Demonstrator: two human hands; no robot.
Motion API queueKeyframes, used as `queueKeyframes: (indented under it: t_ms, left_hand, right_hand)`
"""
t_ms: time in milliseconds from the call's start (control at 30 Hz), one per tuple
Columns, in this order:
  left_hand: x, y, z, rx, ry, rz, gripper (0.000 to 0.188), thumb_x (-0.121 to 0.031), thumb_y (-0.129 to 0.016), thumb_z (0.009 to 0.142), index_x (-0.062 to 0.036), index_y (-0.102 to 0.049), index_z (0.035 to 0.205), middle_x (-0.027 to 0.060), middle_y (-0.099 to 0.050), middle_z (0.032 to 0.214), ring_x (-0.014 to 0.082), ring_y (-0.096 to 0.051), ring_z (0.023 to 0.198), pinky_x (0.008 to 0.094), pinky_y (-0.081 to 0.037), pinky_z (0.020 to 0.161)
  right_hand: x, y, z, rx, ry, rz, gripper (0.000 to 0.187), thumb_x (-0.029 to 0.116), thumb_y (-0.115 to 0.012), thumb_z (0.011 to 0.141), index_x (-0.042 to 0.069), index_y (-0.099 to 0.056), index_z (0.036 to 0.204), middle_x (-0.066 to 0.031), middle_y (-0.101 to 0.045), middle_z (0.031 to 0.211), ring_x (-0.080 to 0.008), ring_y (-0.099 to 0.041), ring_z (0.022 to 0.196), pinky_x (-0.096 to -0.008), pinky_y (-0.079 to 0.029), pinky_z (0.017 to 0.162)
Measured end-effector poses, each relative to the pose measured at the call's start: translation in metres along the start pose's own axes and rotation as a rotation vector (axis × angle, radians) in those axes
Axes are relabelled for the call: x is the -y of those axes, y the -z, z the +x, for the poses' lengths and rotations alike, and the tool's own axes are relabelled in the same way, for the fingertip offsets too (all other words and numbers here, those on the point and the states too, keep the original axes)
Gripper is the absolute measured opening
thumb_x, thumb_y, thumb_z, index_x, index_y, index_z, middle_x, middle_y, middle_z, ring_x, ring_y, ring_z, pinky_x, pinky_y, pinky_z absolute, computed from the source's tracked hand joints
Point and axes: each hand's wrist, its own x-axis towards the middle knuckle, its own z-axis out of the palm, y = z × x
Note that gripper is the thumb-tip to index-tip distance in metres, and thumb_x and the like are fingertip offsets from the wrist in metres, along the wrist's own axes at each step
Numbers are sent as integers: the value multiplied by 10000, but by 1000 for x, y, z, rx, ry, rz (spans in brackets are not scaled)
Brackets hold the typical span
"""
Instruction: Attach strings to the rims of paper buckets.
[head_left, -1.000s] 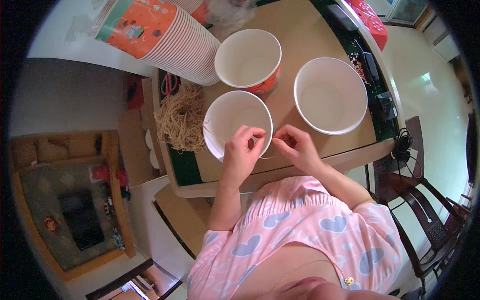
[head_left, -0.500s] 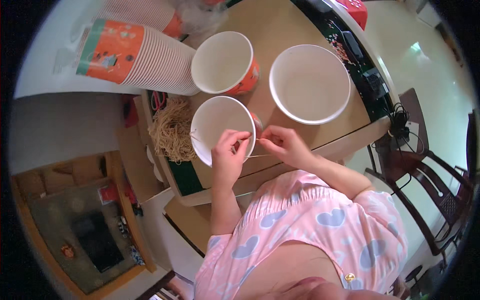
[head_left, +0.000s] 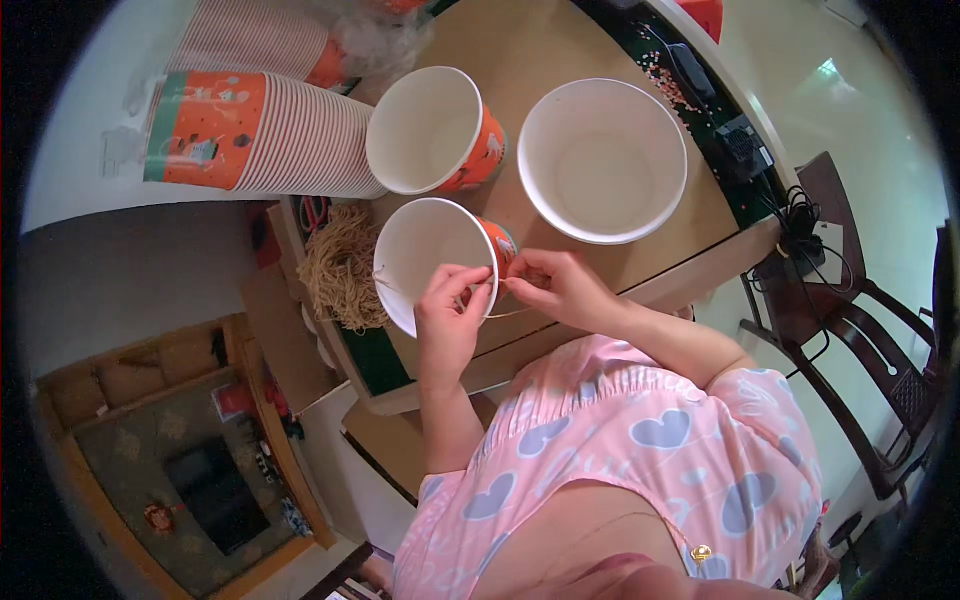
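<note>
A white-lined paper bucket (head_left: 425, 240) with an orange printed outside lies tipped near the table's front edge, mouth toward me. My left hand (head_left: 450, 315) reaches over its mouth, thumb and fingers pinched together at the right side of the rim. Just outside that rim, my right hand (head_left: 565, 290) pinches a thin tan string (head_left: 510, 314), which runs low between both hands; its end in the left fingers is mostly hidden. A short bit of string also shows at the rim's left side. Beside the bucket lies a loose bundle of twine (head_left: 340, 265).
Two more paper buckets stand behind, one orange-sided (head_left: 425, 130) and one wide white (head_left: 602, 160). Long nested bucket stacks (head_left: 300, 135) lie at the far left. Red-handled scissors (head_left: 314, 212) rest by the twine. Black cables (head_left: 798, 225) hang at the table's right corner, near a dark chair (head_left: 850, 330).
The view has shifted slightly. My right hand has come closer to the bucket's rim, and the bucket is turned so more of its orange side shows. Both hands remain pinched there.
</note>
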Motion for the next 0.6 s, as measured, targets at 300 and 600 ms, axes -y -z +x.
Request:
queueKeyframes:
  t_ms: [300, 600]
  left_hand:
    - [4, -1, 0, 18, 2, -33, 150, 1, -654, 815, 1, -686, 962, 59, -615, 858, 114, -534, 633, 249, -441, 576]
    - [7, 4, -1, -118, -62, -25, 49, -15, -625, 850, -2, -602, 892, 78, -593, 816, 147, -544, 609, 273, -433, 557]
  right_hand:
    - [5, -5, 3, 12, -27, 122, 137, 114, -594, 930, -22, -591, 926, 38, -539, 747, -20, -467, 699, -203, -410, 589]
    - [24, -4, -9, -105, 197, -162, 149, 56, -638, 875, 6, -604, 1012, -64, -614, 849, -150, -605, 782, -278, -494, 687]
